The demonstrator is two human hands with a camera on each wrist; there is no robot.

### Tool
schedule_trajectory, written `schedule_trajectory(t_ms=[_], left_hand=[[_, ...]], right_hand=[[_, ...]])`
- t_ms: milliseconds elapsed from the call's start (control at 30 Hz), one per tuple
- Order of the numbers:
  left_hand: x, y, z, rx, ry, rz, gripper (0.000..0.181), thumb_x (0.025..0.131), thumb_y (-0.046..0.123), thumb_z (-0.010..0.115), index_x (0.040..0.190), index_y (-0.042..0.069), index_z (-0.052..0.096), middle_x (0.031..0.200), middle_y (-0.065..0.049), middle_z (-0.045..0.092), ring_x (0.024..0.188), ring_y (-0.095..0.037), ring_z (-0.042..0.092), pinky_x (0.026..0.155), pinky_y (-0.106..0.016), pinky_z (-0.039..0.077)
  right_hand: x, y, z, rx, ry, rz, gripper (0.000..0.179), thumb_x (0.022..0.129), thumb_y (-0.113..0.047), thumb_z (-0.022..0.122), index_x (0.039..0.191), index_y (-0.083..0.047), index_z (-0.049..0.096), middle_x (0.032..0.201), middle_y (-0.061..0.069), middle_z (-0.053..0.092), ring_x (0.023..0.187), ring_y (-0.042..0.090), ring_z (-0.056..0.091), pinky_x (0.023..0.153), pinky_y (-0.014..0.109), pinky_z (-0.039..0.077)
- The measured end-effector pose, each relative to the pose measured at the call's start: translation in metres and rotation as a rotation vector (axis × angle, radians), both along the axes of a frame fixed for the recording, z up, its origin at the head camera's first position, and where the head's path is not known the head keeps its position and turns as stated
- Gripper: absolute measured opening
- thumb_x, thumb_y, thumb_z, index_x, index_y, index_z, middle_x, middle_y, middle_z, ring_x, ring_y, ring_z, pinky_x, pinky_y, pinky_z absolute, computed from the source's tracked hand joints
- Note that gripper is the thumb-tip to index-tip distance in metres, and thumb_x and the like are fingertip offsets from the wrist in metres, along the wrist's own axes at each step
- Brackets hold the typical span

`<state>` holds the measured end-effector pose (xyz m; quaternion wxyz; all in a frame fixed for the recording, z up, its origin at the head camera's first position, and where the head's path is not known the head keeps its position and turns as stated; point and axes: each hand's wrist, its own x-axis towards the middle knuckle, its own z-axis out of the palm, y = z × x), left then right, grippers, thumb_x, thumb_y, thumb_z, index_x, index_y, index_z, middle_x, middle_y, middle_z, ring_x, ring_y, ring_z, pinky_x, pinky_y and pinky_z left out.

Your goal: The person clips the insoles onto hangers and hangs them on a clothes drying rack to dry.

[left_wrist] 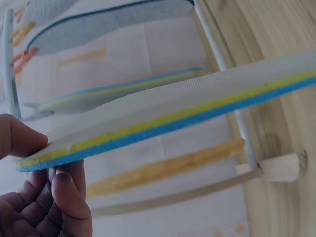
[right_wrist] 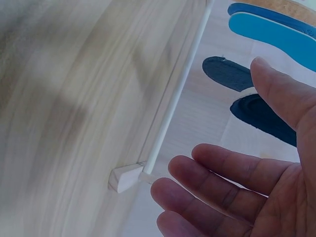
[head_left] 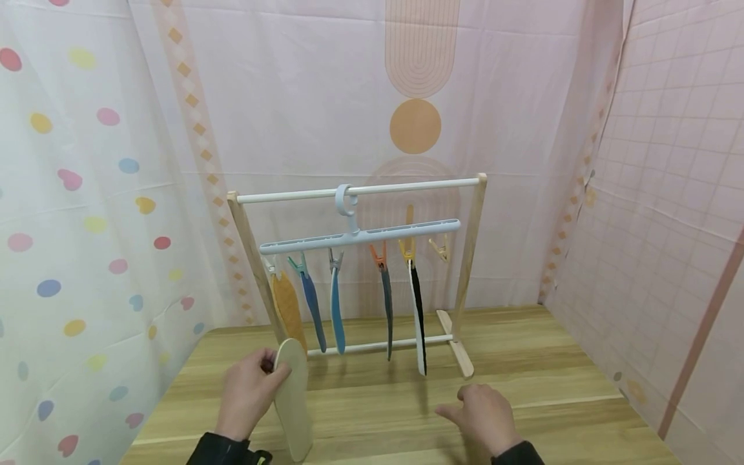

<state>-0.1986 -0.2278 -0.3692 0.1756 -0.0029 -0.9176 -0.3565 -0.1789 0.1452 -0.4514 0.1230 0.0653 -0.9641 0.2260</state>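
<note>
My left hand pinches one end of a cream-coloured insole between thumb and fingers, left of centre and in front of the rack. Up close in the left wrist view, the insole has a pale face with yellow and blue layers along its edge. My right hand is empty, held over the table at the right, its fingers relaxed and thumb spread. Behind them, a pale blue hanger carries clips with several insoles: orange, dark blue, light blue, grey and black-and-white.
The hanger hooks over the white top bar of a wooden-sided rack. A yellow clip at the hanger's right end holds nothing. One rack foot rests on the wood-grain table. Patterned curtains enclose the back and sides.
</note>
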Motion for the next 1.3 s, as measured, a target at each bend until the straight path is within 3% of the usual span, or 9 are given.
schedule_trajectory(t_ms=[133, 333, 533, 933, 1200, 1300], left_hand=[[0.001, 0.015, 0.007, 0.018, 0.013, -0.035, 0.013, 0.084, 0.012, 0.068, 0.089, 0.001, 0.065, 0.072, -0.004, 0.059, 0.064, -0.017, 0.053, 0.053, -0.029, 0.045], [0.001, 0.042, 0.013, 0.020, 0.050, -0.092, 0.011, 0.081, 0.009, 0.070, 0.088, 0.002, 0.065, 0.071, -0.003, 0.058, 0.062, -0.015, 0.053, 0.052, -0.027, 0.046], [-0.003, 0.068, 0.014, 0.010, 0.068, -0.171, 0.009, 0.080, 0.009, 0.070, 0.083, 0.005, 0.063, 0.066, 0.001, 0.055, 0.057, -0.012, 0.051, 0.049, -0.026, 0.043], [-0.007, 0.106, 0.012, 0.035, 0.123, -0.341, 0.012, 0.081, 0.001, 0.063, 0.079, 0.008, 0.054, 0.062, 0.002, 0.048, 0.051, -0.009, 0.042, 0.049, -0.023, 0.036], [-0.011, 0.127, 0.013, 0.032, 0.134, -0.378, 0.011, 0.081, 0.003, 0.063, 0.079, 0.009, 0.055, 0.064, 0.003, 0.052, 0.053, -0.008, 0.047, 0.049, -0.023, 0.041], [-0.013, 0.135, 0.017, 0.030, 0.143, -0.395, 0.010, 0.081, 0.003, 0.064, 0.080, 0.008, 0.055, 0.064, 0.003, 0.051, 0.052, -0.008, 0.046, 0.047, -0.023, 0.040]], right_hand=[[-0.001, 0.000, 0.005, -0.010, -0.006, -0.014, 0.050, 0.077, -0.048, 0.081, 0.089, 0.001, 0.074, 0.084, 0.014, 0.072, 0.070, 0.029, 0.067, 0.060, 0.044, 0.053], [-0.002, 0.002, 0.009, -0.009, 0.002, -0.028, 0.049, 0.077, -0.046, 0.081, 0.090, 0.001, 0.074, 0.076, 0.010, 0.070, 0.058, 0.016, 0.058, 0.052, 0.037, 0.049], [-0.004, 0.004, 0.014, 0.024, 0.036, -0.025, 0.050, 0.077, -0.048, 0.081, 0.089, 0.001, 0.074, 0.076, 0.010, 0.070, 0.057, 0.015, 0.058, 0.052, 0.035, 0.049], [-0.009, 0.008, 0.022, 0.050, 0.022, -0.056, 0.049, 0.078, -0.048, 0.080, 0.088, 0.000, 0.073, 0.066, 0.003, 0.061, 0.051, 0.012, 0.047, 0.044, 0.030, 0.040], [-0.013, 0.014, 0.033, 0.074, 0.048, -0.066, 0.050, 0.079, -0.049, 0.079, 0.089, 0.000, 0.075, 0.072, 0.008, 0.068, 0.054, 0.014, 0.055, 0.045, 0.033, 0.046], [-0.016, 0.016, 0.040, 0.077, 0.046, -0.075, 0.045, 0.080, -0.048, 0.078, 0.081, -0.003, 0.074, 0.067, 0.005, 0.065, 0.051, 0.013, 0.050, 0.042, 0.031, 0.041]])
